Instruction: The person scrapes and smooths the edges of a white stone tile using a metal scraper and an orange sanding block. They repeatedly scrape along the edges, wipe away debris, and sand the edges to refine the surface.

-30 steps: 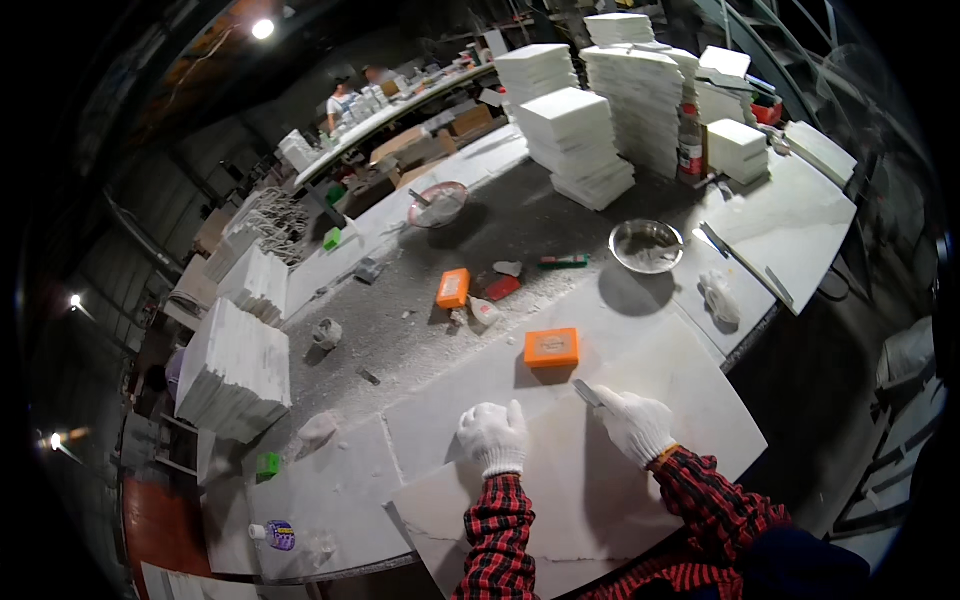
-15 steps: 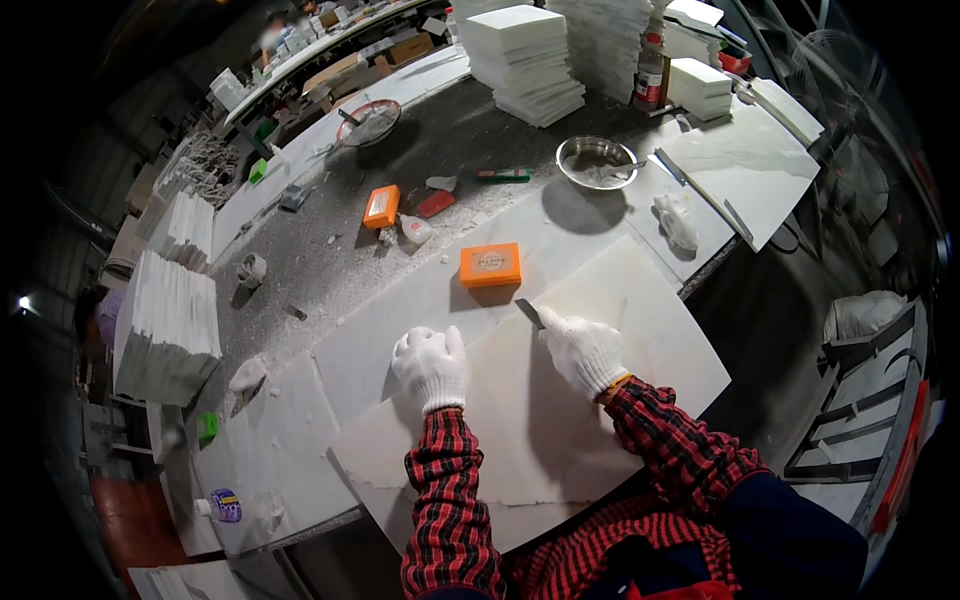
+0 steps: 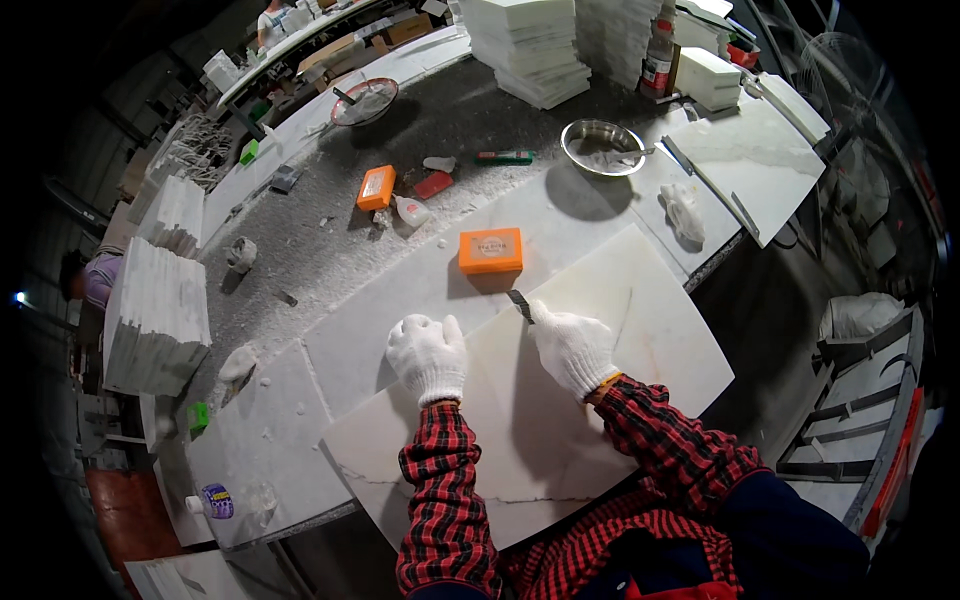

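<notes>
A veined white stone slab [image 3: 560, 420] lies tilted across the near side of the table. My right hand [image 3: 575, 348], in a white knit glove, is closed around a small flat dark strip [image 3: 521, 306], possibly a blade, which sticks out past the thumb above the slab's far edge. My left hand [image 3: 427, 358], gloved alike, is over the slab's far left edge with its fingers curled; anything under them is hidden. Just beyond both hands sits an orange box [image 3: 490, 251] with a printed top.
Farther back lie another orange box [image 3: 376, 188], a white squeeze bottle [image 3: 411, 211] and a red block [image 3: 433, 185]. A metal bowl [image 3: 603, 148] with grey paste stands right of them. Stone stacks rise at the back [image 3: 525, 50] and left [image 3: 158, 315]. A purple-labelled bottle [image 3: 216, 501] lies lower left.
The dark strip has turned in my right hand, showing a textured face. Both hands have shifted only slightly, and the view has moved a little. A person now shows behind the left stack.
</notes>
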The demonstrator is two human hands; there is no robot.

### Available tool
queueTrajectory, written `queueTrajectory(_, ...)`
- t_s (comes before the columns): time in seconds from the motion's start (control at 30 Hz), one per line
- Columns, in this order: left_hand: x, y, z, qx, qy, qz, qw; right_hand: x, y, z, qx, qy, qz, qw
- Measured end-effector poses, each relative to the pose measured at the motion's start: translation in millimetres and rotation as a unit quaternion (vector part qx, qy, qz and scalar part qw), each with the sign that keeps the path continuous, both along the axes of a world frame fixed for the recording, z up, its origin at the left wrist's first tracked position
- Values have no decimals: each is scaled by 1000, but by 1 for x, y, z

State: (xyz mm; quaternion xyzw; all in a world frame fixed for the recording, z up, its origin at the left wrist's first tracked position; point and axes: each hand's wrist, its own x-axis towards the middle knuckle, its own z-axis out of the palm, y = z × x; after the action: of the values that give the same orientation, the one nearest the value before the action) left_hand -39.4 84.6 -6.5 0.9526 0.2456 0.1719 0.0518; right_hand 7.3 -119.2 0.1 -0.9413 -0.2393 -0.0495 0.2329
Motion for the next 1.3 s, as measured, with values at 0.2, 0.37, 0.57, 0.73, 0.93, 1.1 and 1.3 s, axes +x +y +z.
queueTrajectory(0.2,0,2,0,-19,-23,8,1000,0,8,-5,14,-7,1,1000)
queueTrajectory(0.37,1,2,5,-28,-11,13,999,2,0,-3,43,-19,8,999)
queueTrajectory(0.57,1,0,2,8,-30,14,999,-1,0,-3,53,-14,-7,998)
queueTrajectory(0.73,2,1,-2,9,-27,5,1000,0,21,-4,37,9,1,999)
queueTrajectory(0.93,0,-2,7,-27,-28,15,999,-3,-14,1,100,-2,-12,995)
queueTrajectory(1.1,0,0,-2,17,-52,27,998,-4,32,4,-15,78,1,997)
queueTrajectory(1.3,-3,-3,10,-94,-67,26,993,-22,39,-6,196,59,52,977)
